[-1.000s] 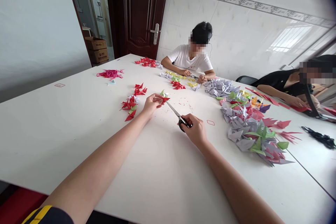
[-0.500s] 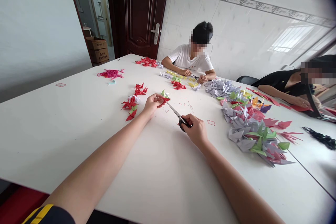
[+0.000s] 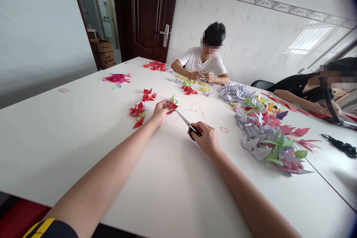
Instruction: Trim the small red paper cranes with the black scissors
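Over the middle of the white table (image 3: pixel 156 163), my left hand (image 3: pixel 162 112) pinches a small red folded paper piece (image 3: pixel 174 106). Black-handled scissors (image 3: pixel 186 121) are gripped in my right hand (image 3: pixel 205 137), and their tips touch the red paper near my left fingertips. Just behind that paper lies a green and white paper crane (image 3: pixel 174 100). Left of my left hand sits a short row of red, white and green cranes (image 3: pixel 137 110). Tiny paper scraps (image 3: pixel 197 110) are scattered behind the scissors.
A large heap of grey, pink and green cranes (image 3: pixel 259 130) covers the table's right side. Pink string (image 3: pixel 117 78) lies at the back left, black cord (image 3: pixel 338 145) at the far right. One person in white (image 3: pixel 199 59) sits across; another in black (image 3: pixel 295 87) sits right.
The scissors have shifted slightly left and their blades look nearer closed at the red paper, less of which shows. The hands of the person across have drawn closer together.
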`<state>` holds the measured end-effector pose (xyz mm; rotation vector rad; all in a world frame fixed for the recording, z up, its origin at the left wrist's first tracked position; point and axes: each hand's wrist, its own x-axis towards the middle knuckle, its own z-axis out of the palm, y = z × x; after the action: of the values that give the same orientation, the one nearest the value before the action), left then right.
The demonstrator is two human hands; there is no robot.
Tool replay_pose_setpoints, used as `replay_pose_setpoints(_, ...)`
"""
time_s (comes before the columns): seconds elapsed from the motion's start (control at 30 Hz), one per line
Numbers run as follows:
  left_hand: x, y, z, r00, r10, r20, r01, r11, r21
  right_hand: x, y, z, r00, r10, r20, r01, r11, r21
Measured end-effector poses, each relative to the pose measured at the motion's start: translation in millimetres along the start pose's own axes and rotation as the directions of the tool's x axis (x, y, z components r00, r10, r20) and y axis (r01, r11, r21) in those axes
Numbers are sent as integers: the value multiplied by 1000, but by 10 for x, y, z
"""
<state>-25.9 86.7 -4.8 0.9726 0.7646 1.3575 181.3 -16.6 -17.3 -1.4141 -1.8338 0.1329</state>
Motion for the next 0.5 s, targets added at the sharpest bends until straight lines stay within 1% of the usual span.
replay_pose_setpoints(0.17, 6, 1, -4, 1000, -10, 1, 10, 1000, -23, -6, -17, 0, 1000, -7, 9, 7, 1000, -22)
replay_pose_setpoints(0.5, -2, 3, -2, 1000, -7, -3, 7, 1000, -12, -15, 18, 9, 1000, 6, -20, -7, 1000, -14)
